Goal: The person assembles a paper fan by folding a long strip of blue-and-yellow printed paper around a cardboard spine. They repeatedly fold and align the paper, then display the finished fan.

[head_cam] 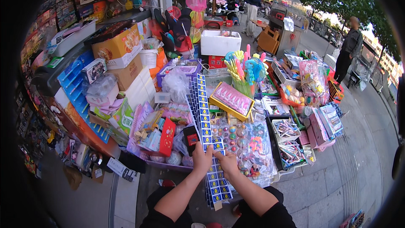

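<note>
Long strips of blue-and-white stickers (205, 114) with yellow centres are gripped by both of my hands. My left hand (202, 159) pinches the stack near its middle, thumb on top. Just beside it, my right hand (227, 164) holds the same strips by their right edge, its thumb close to the left one. The upper part fans out into several overlapping strips reaching up over the stall goods, while the lower part hangs toward my lap. Beneath and right of the strips lie clear-wrapped sheets of colourful balls and toys (234, 139). A dark box (190, 137) sits left of my left hand.
A yellow box of pink packets (232, 97) lies ahead. On the right stand white baskets of pens (289, 153); on the left, a red box (165, 137) and stacked cartons (118, 49). A white foam box (220, 43) is farther back. Two people stand beyond the stall.
</note>
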{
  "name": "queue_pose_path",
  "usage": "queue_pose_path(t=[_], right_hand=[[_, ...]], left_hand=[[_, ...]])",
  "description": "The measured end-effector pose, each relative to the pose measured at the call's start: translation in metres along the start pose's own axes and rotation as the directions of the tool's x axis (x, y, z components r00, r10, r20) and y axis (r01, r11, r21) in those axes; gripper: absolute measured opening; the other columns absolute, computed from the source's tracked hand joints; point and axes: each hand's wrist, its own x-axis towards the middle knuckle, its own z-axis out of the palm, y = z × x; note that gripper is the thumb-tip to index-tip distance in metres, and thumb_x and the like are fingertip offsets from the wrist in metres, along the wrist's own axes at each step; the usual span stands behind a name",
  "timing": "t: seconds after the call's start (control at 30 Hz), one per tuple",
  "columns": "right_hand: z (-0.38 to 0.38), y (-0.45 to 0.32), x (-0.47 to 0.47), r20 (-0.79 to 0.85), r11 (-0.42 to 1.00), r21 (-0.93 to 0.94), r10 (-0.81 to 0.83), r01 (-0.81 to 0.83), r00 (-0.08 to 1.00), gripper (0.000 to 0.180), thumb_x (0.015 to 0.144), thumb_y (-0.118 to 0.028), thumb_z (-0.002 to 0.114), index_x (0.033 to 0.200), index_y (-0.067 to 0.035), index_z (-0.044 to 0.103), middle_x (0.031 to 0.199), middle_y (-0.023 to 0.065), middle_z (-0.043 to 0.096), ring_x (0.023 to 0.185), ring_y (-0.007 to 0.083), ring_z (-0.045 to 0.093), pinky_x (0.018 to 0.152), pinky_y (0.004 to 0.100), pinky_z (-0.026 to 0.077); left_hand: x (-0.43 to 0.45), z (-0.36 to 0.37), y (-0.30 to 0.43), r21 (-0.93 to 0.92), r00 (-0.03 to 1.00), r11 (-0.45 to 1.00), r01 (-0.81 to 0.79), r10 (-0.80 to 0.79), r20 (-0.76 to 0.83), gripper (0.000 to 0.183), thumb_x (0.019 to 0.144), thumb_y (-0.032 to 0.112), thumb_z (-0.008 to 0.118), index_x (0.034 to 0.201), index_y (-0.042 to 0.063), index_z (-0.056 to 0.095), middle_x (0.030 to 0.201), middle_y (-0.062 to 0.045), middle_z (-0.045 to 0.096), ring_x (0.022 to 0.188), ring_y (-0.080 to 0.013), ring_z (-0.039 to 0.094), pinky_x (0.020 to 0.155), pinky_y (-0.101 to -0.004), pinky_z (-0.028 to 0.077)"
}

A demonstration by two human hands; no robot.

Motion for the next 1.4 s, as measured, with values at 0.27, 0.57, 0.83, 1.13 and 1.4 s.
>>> queue_pose_path(t=[0.27, 0.57, 0.83, 1.13, 1.4], right_hand=[[0.0, -0.004, 0.001, -0.026, 0.996, 0.052, 0.079, -0.078, 0.997, 0.014, 0.091, -0.011, 0.068, 0.102, -0.002, 0.068, 0.087, 0.006, 0.072, 0.068, 0.0129, 0.067, 0.059, 0.0274, 0.053], [-0.005, -0.003, 0.011, -0.007, 0.997, -0.079, 0.014, -0.015, 1.0, 0.015, 0.092, -0.013, 0.068, 0.098, 0.0, 0.07, 0.086, 0.0077, 0.073, 0.066, 0.0127, 0.067, 0.058, 0.0268, 0.054], [-0.001, 0.008, 0.011, -0.051, 0.994, -0.051, -0.095, 0.092, 0.994, 0.014, 0.092, -0.014, 0.068, 0.096, 0.0, 0.071, 0.084, 0.006, 0.072, 0.064, 0.0113, 0.065, 0.057, 0.0262, 0.052], [0.009, -0.014, 0.008, -0.013, 0.995, -0.038, -0.096, 0.096, 0.995, 0.013, 0.092, -0.014, 0.069, 0.092, -0.001, 0.07, 0.082, 0.0044, 0.072, 0.064, 0.0087, 0.064, 0.057, 0.0242, 0.05], [0.01, -0.008, -0.005, 0.025, 0.968, -0.209, -0.134, 0.136, 0.991, 0.014, 0.094, -0.014, 0.067, 0.095, 0.0, 0.07, 0.08, 0.0047, 0.072, 0.06, 0.0083, 0.064, 0.053, 0.0248, 0.051]], left_hand=[[-0.001, 0.003, -0.001, 0.022, 1.0, 0.999, -0.023, 0.023, -0.009, 0.025, 0.091, 0.02, 0.068, 0.096, -0.001, 0.054, 0.087, -0.019, 0.069, 0.079, -0.0315, 0.07, 0.071, -0.0412, 0.052], [0.009, 0.001, 0.001, 0.027, 0.999, 0.999, -0.037, 0.036, 0.034, 0.023, 0.091, 0.019, 0.067, 0.096, -0.001, 0.054, 0.086, -0.02, 0.069, 0.08, -0.0351, 0.07, 0.07, -0.0431, 0.053], [0.005, 0.004, 0.002, 0.064, 0.996, 0.994, -0.087, 0.086, 0.018, 0.024, 0.09, 0.015, 0.066, 0.097, -0.002, 0.051, 0.086, -0.026, 0.068, 0.082, -0.0441, 0.068, 0.068, -0.0488, 0.053], [0.015, 0.002, 0.012, -0.003, 1.0, 1.0, 0.0, 0.0, -0.009, 0.023, 0.091, 0.017, 0.066, 0.1, -0.001, 0.056, 0.093, -0.02, 0.071, 0.087, -0.0344, 0.071, 0.074, -0.0423, 0.054], [0.025, -0.008, 0.004, 0.023, 0.997, 0.999, -0.036, 0.038, -0.062, 0.025, 0.089, 0.019, 0.069, 0.093, -0.001, 0.055, 0.085, -0.021, 0.07, 0.08, -0.0378, 0.07, 0.069, -0.0441, 0.054]])
